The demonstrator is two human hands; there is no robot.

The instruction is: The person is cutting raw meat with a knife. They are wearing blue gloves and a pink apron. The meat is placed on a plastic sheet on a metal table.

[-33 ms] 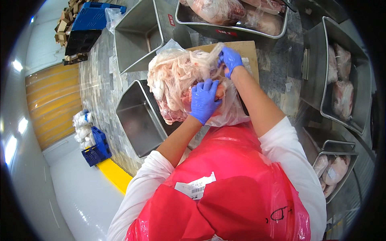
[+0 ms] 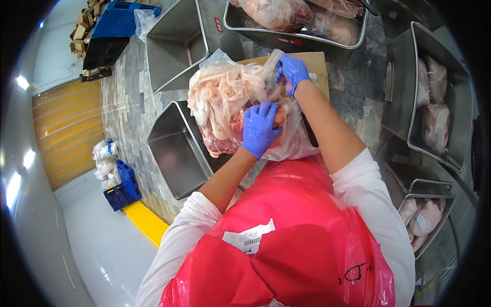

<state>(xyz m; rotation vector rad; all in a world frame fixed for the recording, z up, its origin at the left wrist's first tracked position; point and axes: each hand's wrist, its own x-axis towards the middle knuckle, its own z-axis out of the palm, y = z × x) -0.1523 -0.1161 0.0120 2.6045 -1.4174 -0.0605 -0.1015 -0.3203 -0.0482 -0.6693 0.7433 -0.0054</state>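
Observation:
A large, pale pink cut of raw meat (image 2: pixel 220 143) with whitish fat lies in front of me, partly wrapped in a clear plastic bag (image 2: pixel 296 143). My left hand (image 2: pixel 261 130), in a blue-violet glove, is closed over the reddish near side of the meat, its fingertips bent onto it. Up and to the right, my right hand (image 2: pixel 293 73), gloved alike, pinches a gathered strip of the bag and holds it raised beside the meat. Beneath lies a flattened brown cardboard piece (image 2: pixel 318 66), seen along the far and right sides.
Bare-walled metal bins (image 2: pixel 179 148) stand at left. Beyond the meat, a metal tub (image 2: pixel 327 45) holds bagged meat; further bins (image 2: pixel 414 97) with wrapped meat line the right. Blue pallets (image 2: pixel 120 20), a blue crate (image 2: pixel 123 189) and a yellow strip (image 2: pixel 146 222) lie left.
My right hand has shifted very slightly up and away, with the strip of bag in it. The left hand and the meat look unmoved.

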